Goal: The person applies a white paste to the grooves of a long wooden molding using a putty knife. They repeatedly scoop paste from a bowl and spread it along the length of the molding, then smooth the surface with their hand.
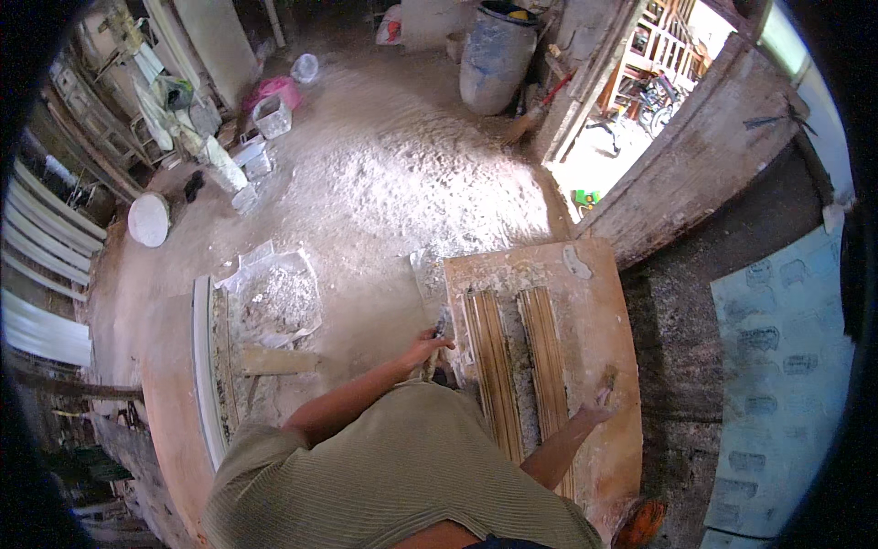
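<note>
In front of me stands a work table with a worn wooden board as its top. Two long brown ribbed strips lie side by side on it, with whitish, crumbly residue along their edges. My left hand is closed at the board's left edge, next to a small dark-grey thing too blurred to name. Over the right part of the board, my right hand is closed, beside the right strip. A small brownish thing sticks out beyond its fingers; its kind is unclear.
Left of me, white powder lies in an open sack beside another bench with long white strips. A blue-grey barrel and a broom stand near the bright doorway. A light-blue panel is at right, an orange-brown object lower right.
</note>
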Tool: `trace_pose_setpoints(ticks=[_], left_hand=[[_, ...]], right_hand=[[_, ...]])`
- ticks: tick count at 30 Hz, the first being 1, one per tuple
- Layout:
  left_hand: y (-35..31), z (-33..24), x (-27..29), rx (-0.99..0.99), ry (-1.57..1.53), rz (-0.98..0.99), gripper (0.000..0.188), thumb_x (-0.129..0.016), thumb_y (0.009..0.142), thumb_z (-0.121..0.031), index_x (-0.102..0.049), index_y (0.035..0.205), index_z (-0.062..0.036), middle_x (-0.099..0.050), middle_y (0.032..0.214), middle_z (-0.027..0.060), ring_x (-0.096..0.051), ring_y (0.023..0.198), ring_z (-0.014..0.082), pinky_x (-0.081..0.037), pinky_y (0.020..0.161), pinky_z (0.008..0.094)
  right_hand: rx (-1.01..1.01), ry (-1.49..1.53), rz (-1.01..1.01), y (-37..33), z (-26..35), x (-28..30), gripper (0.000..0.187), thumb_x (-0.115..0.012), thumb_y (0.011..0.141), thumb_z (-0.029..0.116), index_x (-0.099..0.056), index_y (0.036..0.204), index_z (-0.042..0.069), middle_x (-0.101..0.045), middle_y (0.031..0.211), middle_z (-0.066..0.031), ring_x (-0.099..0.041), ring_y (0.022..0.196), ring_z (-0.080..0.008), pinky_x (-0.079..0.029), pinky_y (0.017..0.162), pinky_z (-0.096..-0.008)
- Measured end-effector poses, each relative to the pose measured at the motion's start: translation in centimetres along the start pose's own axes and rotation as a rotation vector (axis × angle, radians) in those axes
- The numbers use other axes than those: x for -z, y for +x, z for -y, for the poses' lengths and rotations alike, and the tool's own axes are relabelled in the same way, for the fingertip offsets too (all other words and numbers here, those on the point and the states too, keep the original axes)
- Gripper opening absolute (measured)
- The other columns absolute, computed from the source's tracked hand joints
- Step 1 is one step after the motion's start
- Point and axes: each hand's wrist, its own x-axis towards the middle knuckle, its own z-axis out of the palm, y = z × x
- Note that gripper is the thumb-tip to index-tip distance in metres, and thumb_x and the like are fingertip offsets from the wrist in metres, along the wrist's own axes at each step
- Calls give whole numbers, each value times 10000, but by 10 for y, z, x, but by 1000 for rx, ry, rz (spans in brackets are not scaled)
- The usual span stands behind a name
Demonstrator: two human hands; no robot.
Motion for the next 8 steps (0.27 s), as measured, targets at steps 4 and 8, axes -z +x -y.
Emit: trace_pose_setpoints(ticks=[4,8], left_hand=[[-13,-24,1,89,15,31,280,-611,916,-270,-627,1055,-28,-648,881,55,-618,689,154,-548,645,337],[-17,-20,13,145,8,35,300,-589,930,-302,-634,1052,-32,-648,931,75,-633,721,181,-539,684,356]], right_hand=[[518,-546,19,25,-11,18,486,-557,926,394,-572,1256,37,-648,1151,-174,-637,986,-296,-510,818,-480],[336,-554,417,57,-18,-14,447,-548,925,393,-588,1208,49,-640,1089,-131,-618,971,-267,-503,810,-437]])
